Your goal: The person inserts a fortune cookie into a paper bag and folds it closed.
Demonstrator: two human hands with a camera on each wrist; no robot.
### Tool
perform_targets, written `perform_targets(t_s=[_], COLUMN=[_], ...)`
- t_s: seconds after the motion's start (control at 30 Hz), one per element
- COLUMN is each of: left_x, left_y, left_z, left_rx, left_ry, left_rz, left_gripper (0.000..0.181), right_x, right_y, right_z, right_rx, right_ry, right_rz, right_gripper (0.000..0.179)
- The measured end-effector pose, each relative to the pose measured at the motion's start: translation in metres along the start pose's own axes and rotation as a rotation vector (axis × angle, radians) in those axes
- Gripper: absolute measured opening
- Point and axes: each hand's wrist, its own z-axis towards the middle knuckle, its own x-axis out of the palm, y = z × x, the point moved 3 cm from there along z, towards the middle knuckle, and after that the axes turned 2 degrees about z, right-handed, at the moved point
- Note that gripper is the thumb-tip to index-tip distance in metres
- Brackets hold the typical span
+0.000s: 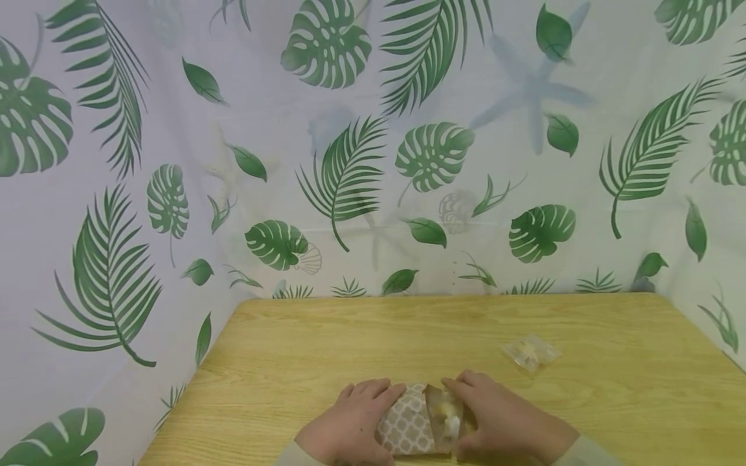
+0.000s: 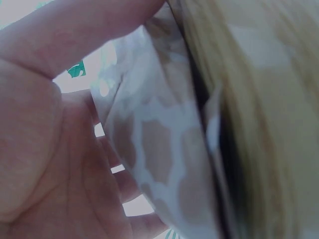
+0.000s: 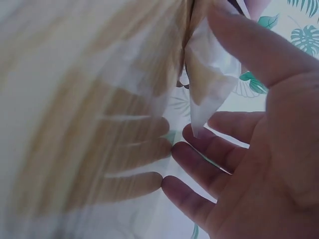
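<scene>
A small grey-and-white patterned pouch (image 1: 410, 422) lies at the table's near edge. My left hand (image 1: 352, 424) grips it from the left; in the left wrist view the creased pouch (image 2: 157, 149) sits between thumb and fingers. At its right end is a clear plastic packet (image 1: 447, 414) with something pale yellow and white inside, too blurred to identify. My right hand (image 1: 495, 417) holds this packet by its right side, and the right wrist view shows a clear corner (image 3: 212, 74) between thumb and fingers. How far the packet sits inside the pouch is hidden.
A second clear packet (image 1: 531, 353) with a pale yellow item lies farther back on the right. The wooden table (image 1: 326, 336) has its back edge against a white leaf-print curtain (image 1: 373, 194), which also hangs along both sides.
</scene>
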Motion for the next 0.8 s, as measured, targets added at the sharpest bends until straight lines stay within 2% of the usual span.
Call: perform_targets(t_s=[0.27,0.4,0.53,0.67,0.8], left_x=[0.001,0.000,-0.001,-0.001,0.000], left_y=[0.001,0.001,0.001,0.000,0.000], left_z=[0.000,0.000,0.000,0.000,0.000], left_rx=[0.001,0.000,-0.003,-0.004,0.002], left_ry=[0.004,0.007,0.010,0.012,0.010], left_rz=[0.004,0.000,-0.006,-0.005,0.005], left_gripper=[0.101,0.101,0.101,0.101,0.100], right_x=[-0.005,-0.008,-0.012,-0.014,-0.014], right_y=[-0.006,-0.011,-0.016,-0.020,-0.021], right_z=[-0.010,-0.017,-0.022,-0.025,-0.027], right_rx=[0.057,0.078,0.079,0.087,0.075], right_ry=[-0.028,-0.053,-0.066,-0.042,0.011], right_rz=[0.116,0.106,0.081,0.089,0.214], right_gripper=[0.100,0.095,0.077,0.061,0.055])
